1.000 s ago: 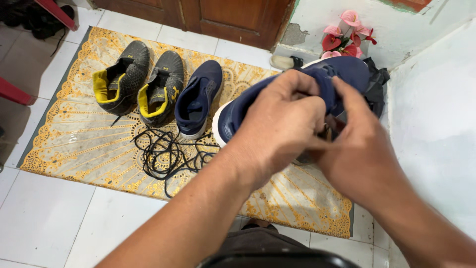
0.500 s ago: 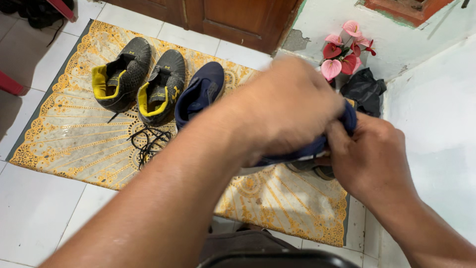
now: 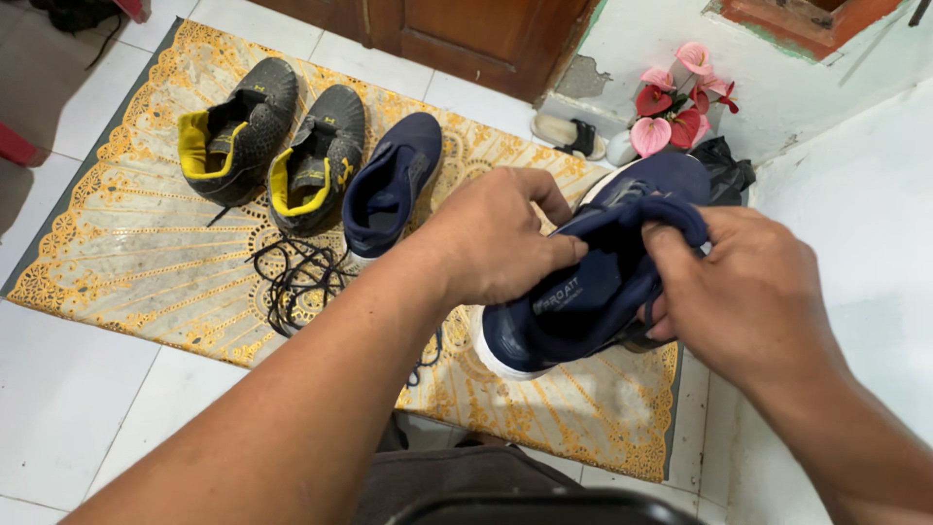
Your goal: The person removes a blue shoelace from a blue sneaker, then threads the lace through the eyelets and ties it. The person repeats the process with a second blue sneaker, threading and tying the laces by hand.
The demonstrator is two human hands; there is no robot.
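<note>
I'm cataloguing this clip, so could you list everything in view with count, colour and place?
Held shoe: one, navy with white sole, gripped in both hands above the mat.
Navy shoe: one, on the mat, right of the black pair.
Black shoes: two, black with yellow lining, mat's far left.
Laces: loose black tangle, on the mat before the shoes.
Mat: one, gold-patterned, on white tiles.
Flowers: pink and red cluster, by the wall.
Sandal: one, pale, by the door.
Door: brown wood, top.
Left hand: on the shoe's tongue.
Right hand: at its heel.

Home entryway: wooden door (image 3: 466, 39), doormat (image 3: 126, 243), shoes (image 3: 316, 160).
</note>
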